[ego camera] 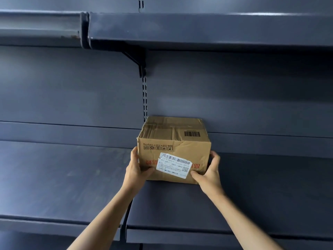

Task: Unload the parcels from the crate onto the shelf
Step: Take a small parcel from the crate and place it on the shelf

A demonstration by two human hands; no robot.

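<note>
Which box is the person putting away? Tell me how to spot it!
Look at the big dark grey shelf unit, then at its middle level just right of the slotted upright post. There sits a crumpled brown cardboard box, held on both sides by the left hand and right hand. It is the only box there, with a crooked white shipping label on its front.

A black bracket (137,59) meets a slotted upright (144,98).

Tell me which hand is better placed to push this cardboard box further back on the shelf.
Right, marginally. Both hands grip the cardboard box symmetrically, but the right hand has its thumb on the front face. The left hand wraps the side more. Using both seems steadier.
</note>
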